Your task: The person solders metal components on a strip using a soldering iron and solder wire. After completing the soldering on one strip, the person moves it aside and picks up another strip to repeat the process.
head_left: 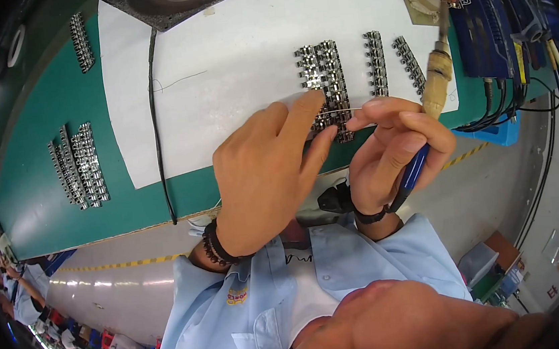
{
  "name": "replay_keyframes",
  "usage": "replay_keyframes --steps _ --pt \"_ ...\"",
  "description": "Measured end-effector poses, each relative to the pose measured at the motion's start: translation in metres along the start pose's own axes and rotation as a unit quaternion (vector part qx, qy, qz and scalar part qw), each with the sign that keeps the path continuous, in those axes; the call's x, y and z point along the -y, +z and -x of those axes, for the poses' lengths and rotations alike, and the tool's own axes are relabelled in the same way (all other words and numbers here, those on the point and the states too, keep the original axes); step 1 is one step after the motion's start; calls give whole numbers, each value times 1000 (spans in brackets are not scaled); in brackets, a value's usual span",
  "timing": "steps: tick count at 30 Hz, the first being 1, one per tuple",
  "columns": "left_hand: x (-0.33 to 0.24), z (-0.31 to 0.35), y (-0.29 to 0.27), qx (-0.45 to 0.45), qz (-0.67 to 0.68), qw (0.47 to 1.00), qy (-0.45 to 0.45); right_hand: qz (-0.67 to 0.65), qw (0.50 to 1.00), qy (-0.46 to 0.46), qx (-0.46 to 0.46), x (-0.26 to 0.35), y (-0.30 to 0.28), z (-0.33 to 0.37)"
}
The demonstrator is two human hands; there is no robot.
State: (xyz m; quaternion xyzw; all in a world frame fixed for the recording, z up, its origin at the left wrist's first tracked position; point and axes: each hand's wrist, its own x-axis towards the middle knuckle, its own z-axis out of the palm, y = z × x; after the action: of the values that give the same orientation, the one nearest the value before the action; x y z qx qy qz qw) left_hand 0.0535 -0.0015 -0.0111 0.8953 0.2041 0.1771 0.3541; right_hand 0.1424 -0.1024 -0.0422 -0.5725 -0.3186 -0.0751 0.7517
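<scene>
1. Green worktop point(28, 222) spreads before you, with a white sheet point(228, 58) laid over much of it and pale floor point(128, 283) beyond its near edge.
2. On the sheet, in front of you, lies the metal strip block point(330, 69), its rows side by side and running away from you; your fingers cover part of its near half.
3. Your left hand point(258, 160) comes over the block from its left. Its index fingertip rests on the block and its thumb tip lies at the near part, the two apart; whether they grip it, you cannot tell from this view.
4. Your right hand point(391, 143) is just right of the block, thumb and fingers clamped on the iron point(413, 169), whose metal end points up and away from the strips.
5. Thin wire point(341, 111) crosses the block between your two hands; which fingers hold it is unclear.
6. Right of the block lie two single strips, the nearer one point(376, 64) upright to your view and the farther one point(409, 64) slanting, beside the iron.
7. Well to your left, more strips point(90, 166) lie on the green, and a black cable point(155, 119) runs between them and your left hand.
</scene>
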Motion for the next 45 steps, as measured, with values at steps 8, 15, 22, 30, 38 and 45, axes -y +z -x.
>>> replay_keyframes --steps 8,15,22,30,38,45 --pt "13 6 -34 -18 -55 992 -113 -26 1000 -1 -2 -1 -15 -3" --pt "23 17 -45 -66 -60 988 -124 100 983 -58 143 -2 -23 -23" --pt "33 17 -36 -56 -30 993 -95 294 904 11 310 9 -33 -20" --pt "33 17 -36 -45 -33 997 -55 204 914 26 349 13 -8 -14" --pt "39 18 -43 -45 -42 997 -47 323 894 -12 310 8 -67 -27" --pt "38 16 -39 -43 -50 997 -43 248 909 -18 333 1 -36 -17"
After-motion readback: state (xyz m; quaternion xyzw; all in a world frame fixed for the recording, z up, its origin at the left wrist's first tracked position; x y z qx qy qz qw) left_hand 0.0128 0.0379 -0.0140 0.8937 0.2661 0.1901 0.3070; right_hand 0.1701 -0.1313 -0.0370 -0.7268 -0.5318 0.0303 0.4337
